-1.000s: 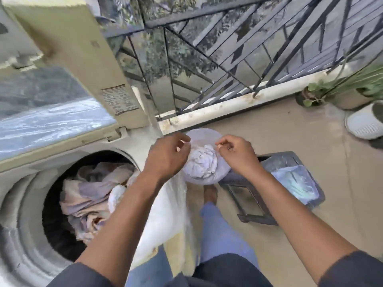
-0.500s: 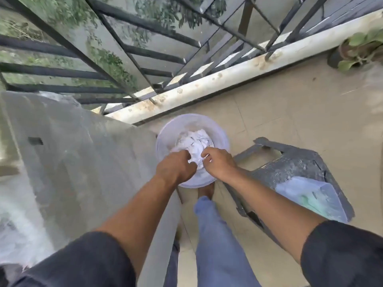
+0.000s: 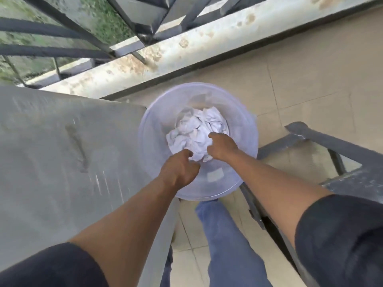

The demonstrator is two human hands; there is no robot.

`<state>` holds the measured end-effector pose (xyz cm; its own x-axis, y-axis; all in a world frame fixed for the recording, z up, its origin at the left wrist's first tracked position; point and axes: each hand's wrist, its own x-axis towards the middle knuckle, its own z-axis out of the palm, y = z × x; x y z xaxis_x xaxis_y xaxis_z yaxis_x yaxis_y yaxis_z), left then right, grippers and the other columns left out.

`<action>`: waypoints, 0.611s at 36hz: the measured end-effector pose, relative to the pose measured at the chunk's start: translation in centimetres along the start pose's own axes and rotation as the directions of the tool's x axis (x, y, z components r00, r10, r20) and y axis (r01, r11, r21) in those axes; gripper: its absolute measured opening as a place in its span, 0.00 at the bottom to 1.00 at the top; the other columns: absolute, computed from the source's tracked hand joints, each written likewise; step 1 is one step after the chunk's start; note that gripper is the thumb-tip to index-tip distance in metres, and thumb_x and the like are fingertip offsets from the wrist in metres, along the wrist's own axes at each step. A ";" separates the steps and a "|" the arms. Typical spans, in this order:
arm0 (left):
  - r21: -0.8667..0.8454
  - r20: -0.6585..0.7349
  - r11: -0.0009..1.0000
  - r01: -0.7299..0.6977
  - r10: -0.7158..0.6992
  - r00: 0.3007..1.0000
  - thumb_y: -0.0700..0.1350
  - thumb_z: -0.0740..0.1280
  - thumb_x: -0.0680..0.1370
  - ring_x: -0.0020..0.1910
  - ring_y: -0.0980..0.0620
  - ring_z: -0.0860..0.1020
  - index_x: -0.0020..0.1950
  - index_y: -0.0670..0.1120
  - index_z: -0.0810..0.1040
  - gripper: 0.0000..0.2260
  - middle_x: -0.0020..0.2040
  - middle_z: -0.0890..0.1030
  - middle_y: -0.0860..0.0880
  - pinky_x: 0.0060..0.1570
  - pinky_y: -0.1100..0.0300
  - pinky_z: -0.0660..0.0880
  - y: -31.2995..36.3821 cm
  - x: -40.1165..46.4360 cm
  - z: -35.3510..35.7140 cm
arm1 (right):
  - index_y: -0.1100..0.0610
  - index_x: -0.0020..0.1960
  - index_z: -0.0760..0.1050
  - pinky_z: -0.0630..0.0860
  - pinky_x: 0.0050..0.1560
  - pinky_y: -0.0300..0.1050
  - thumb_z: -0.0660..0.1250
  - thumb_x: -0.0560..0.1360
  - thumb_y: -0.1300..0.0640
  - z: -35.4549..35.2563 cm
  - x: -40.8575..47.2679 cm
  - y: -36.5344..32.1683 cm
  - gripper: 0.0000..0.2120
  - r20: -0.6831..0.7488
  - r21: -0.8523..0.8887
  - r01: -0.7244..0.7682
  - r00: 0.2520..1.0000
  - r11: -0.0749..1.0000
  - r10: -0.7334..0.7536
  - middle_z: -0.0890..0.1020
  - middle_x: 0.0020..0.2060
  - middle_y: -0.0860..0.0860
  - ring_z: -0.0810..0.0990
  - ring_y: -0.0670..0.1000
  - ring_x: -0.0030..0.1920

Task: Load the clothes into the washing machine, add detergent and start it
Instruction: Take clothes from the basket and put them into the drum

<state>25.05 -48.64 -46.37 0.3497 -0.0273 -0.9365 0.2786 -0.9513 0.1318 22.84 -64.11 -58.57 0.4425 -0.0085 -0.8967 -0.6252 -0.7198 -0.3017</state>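
A pale lilac plastic bucket [image 3: 244,125] stands on the tiled floor below me, with a crumpled white cloth [image 3: 196,131] bunched at its bottom. Both my arms reach down into it. My left hand [image 3: 180,169] has its fingers curled into the near edge of the cloth. My right hand [image 3: 222,147] grips the cloth's right side. The washing machine's grey top [image 3: 62,152] fills the left of the view; its drum and door are out of sight.
A dark grey plastic stool [image 3: 342,160] stands right of the bucket. A stained white ledge [image 3: 186,46] with black metal railing [image 3: 62,32] runs behind it. My jeans leg [image 3: 226,241] is just below the bucket. Beige floor tiles [image 3: 310,90] stretch to the right.
The view has swung from the open drum with its clothes down to the bucket. Both hands have sunk deeper into the bucket and onto the white cloth.
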 end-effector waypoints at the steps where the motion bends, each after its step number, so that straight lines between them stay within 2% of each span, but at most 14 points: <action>1: -0.006 -0.001 1.000 -0.004 0.004 1.000 0.51 0.65 0.83 0.76 0.42 0.72 0.78 0.48 0.72 0.23 0.78 0.74 0.45 0.72 0.55 0.67 -0.3 0.7 0.1 | 0.56 0.74 0.70 0.75 0.66 0.53 0.65 0.78 0.56 0.2 1.1 0.1 0.24 -0.006 0.018 -0.008 1.000 1.000 0.008 0.74 0.72 0.59 0.75 0.63 0.69; 4: -0.028 -0.015 1.000 -0.007 0.006 1.000 0.51 0.65 0.84 0.75 0.43 0.73 0.78 0.47 0.72 0.23 0.77 0.75 0.46 0.72 0.56 0.67 -0.9 2.3 0.1 | 0.56 0.76 0.69 0.73 0.68 0.50 0.66 0.78 0.57 0.9 3.6 0.4 0.26 -0.018 0.101 -0.047 0.999 0.994 0.049 0.72 0.74 0.59 0.72 0.62 0.72; 6: -0.036 -0.018 0.999 -0.005 0.005 1.000 0.51 0.65 0.84 0.75 0.43 0.73 0.79 0.47 0.72 0.23 0.77 0.75 0.46 0.72 0.56 0.67 -1.1 2.9 0.0 | 0.57 0.72 0.72 0.74 0.65 0.48 0.66 0.78 0.59 1.0 4.6 0.5 0.22 -0.012 0.146 -0.088 0.996 0.985 0.091 0.75 0.72 0.59 0.74 0.61 0.71; 8: -0.043 -0.017 0.999 -0.009 0.009 1.000 0.51 0.65 0.84 0.76 0.43 0.73 0.79 0.48 0.71 0.23 0.77 0.75 0.46 0.72 0.56 0.67 -1.4 3.3 -0.1 | 0.58 0.64 0.76 0.74 0.56 0.45 0.67 0.77 0.59 1.4 5.2 0.3 0.16 -0.011 0.193 -0.116 0.993 0.974 0.121 0.79 0.65 0.58 0.77 0.61 0.67; 10: -0.046 -0.013 0.999 -0.015 0.014 1.000 0.51 0.66 0.83 0.75 0.44 0.73 0.79 0.48 0.71 0.24 0.77 0.75 0.46 0.72 0.55 0.68 -1.5 3.4 -0.1 | 0.58 0.59 0.79 0.73 0.49 0.43 0.70 0.74 0.59 1.6 5.5 0.1 0.14 -0.018 0.259 -0.129 0.990 0.957 0.138 0.81 0.55 0.54 0.80 0.59 0.62; 12: -0.049 -0.010 0.999 -0.016 0.016 1.000 0.51 0.66 0.83 0.75 0.44 0.73 0.79 0.48 0.71 0.24 0.77 0.75 0.46 0.71 0.56 0.69 -1.6 3.2 -0.1 | 0.59 0.54 0.81 0.75 0.46 0.45 0.70 0.72 0.61 1.5 5.1 -0.2 0.10 -0.029 0.348 -0.125 0.989 0.929 0.144 0.83 0.49 0.53 0.82 0.57 0.56; 14: -0.057 -0.014 0.998 -0.016 0.015 1.000 0.51 0.67 0.83 0.75 0.43 0.73 0.79 0.48 0.71 0.24 0.77 0.75 0.46 0.70 0.55 0.69 -1.4 2.6 -0.3 | 0.59 0.61 0.83 0.79 0.56 0.47 0.71 0.74 0.65 1.1 4.0 -0.4 0.16 -0.008 0.460 -0.114 0.991 0.880 0.132 0.85 0.59 0.54 0.82 0.56 0.59; 15: -0.066 -0.013 0.998 -0.016 0.015 1.000 0.51 0.67 0.83 0.75 0.43 0.73 0.79 0.48 0.71 0.24 0.77 0.75 0.46 0.71 0.55 0.69 -1.3 2.2 -0.4 | 0.57 0.66 0.81 0.79 0.57 0.45 0.71 0.75 0.66 0.9 3.0 -0.6 0.20 0.018 0.525 -0.106 0.993 0.845 0.114 0.83 0.63 0.53 0.81 0.54 0.59; 16: -0.076 -0.011 0.997 -0.017 0.016 1.000 0.51 0.66 0.83 0.75 0.43 0.73 0.79 0.48 0.70 0.24 0.77 0.75 0.46 0.71 0.55 0.69 -1.1 1.8 -0.5 | 0.56 0.69 0.80 0.79 0.54 0.40 0.70 0.76 0.67 0.6 1.8 -0.7 0.23 0.040 0.587 -0.089 0.996 0.805 0.081 0.82 0.64 0.53 0.80 0.51 0.58; 18: -0.094 -0.010 0.995 -0.016 0.015 1.000 0.51 0.66 0.83 0.75 0.43 0.73 0.80 0.48 0.70 0.25 0.78 0.74 0.46 0.71 0.55 0.69 -0.8 0.7 -1.0 | 0.54 0.71 0.79 0.77 0.45 0.35 0.69 0.76 0.69 0.3 -0.7 -0.9 0.25 0.081 0.667 -0.072 0.996 0.742 0.023 0.81 0.63 0.52 0.78 0.49 0.56; 20: -0.107 -0.018 0.994 -0.016 0.014 1.000 0.52 0.66 0.84 0.75 0.44 0.73 0.80 0.48 0.70 0.25 0.77 0.75 0.46 0.70 0.55 0.69 -0.5 -0.5 -1.6 | 0.52 0.71 0.79 0.80 0.52 0.40 0.68 0.76 0.69 0.2 -3.1 -0.8 0.25 0.119 0.693 -0.071 0.993 0.718 -0.017 0.82 0.60 0.53 0.79 0.50 0.55; 22: -0.116 -0.031 0.993 -0.021 0.017 0.999 0.51 0.66 0.84 0.76 0.44 0.73 0.80 0.48 0.70 0.24 0.77 0.75 0.46 0.70 0.56 0.68 -0.5 -1.6 -2.1 | 0.51 0.72 0.77 0.78 0.59 0.44 0.68 0.77 0.67 0.5 -5.1 -0.7 0.25 0.161 0.679 -0.080 0.986 0.729 -0.043 0.81 0.60 0.53 0.79 0.49 0.57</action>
<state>26.25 -47.47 -44.22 0.3817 -0.0342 -0.9236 0.3730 -0.9087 0.1878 20.69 -63.17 -53.96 0.3593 0.1341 -0.9235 -0.9280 -0.0527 -0.3687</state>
